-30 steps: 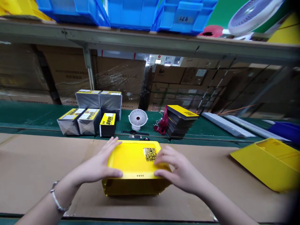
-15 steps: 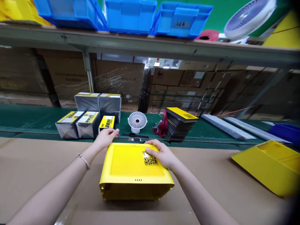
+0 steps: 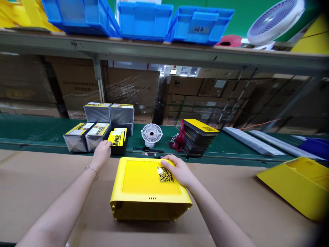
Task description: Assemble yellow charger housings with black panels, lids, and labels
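A yellow plastic housing with a QR code on its upper face lies on the brown board in front of me, its hollow open side toward me. My right hand grips its far right edge, thumb on top and the fingers partly hidden behind. My left hand is at the left edge of a low stack of black-and-yellow cards, pinching the top card. That card sits shifted a little to the left of the ones below. The left fingertips are partly hidden.
Wrapped stacks of cards stand behind my left hand. Beyond the housing are a small white fan, a black watch and a tall card stack with red cords. Another yellow housing lies right. Blue bins line the shelf above.
My left hand has moved left and toward me, from beyond the housing's corner to the low card stack's left edge. The top card has slid left. My right hand stays on the housing.
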Available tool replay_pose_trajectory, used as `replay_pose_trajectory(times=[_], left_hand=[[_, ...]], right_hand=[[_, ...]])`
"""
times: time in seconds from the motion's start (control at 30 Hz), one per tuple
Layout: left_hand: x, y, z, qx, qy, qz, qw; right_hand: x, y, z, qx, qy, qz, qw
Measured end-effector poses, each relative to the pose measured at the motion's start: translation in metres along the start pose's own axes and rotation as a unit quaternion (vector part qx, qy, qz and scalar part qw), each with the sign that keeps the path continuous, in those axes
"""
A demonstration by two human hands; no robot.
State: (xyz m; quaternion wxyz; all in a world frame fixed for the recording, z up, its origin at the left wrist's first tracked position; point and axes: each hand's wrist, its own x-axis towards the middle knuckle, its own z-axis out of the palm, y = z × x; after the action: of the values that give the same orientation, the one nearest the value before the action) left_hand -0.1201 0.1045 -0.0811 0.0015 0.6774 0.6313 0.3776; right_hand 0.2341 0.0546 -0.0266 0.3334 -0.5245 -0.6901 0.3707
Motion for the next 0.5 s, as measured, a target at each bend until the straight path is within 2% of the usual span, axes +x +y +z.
replay_pose_trajectory(times=[0.1, 0.17, 0.23, 0.3, 0.4, 0.5], left_hand=[[0.009, 0.013, -0.021, -0.051, 0.059, -0.006, 0.997], [0.016, 0.028, -0.041, -0.099, 0.122, -0.018, 0.987], [0.021, 0.048, -0.064, -0.159, 0.190, -0.038, 0.968], [0.022, 0.071, -0.088, -0.237, 0.227, -0.057, 0.943], [0.012, 0.103, -0.116, -0.363, 0.203, -0.075, 0.906], [-0.012, 0.131, -0.126, -0.445, 0.110, -0.095, 0.884]], right_hand=[[-0.004, -0.004, -0.002, -0.009, -0.011, 0.003, 1.000], [-0.005, -0.005, -0.002, -0.010, -0.019, 0.008, 1.000], [-0.004, -0.005, -0.003, -0.008, -0.028, 0.010, 1.000], [-0.003, -0.004, -0.002, -0.006, -0.031, 0.007, 0.999], [0.000, 0.000, 0.000, -0.014, -0.018, -0.006, 1.000], [0.001, 0.001, 0.001, -0.037, 0.013, -0.027, 0.999]])
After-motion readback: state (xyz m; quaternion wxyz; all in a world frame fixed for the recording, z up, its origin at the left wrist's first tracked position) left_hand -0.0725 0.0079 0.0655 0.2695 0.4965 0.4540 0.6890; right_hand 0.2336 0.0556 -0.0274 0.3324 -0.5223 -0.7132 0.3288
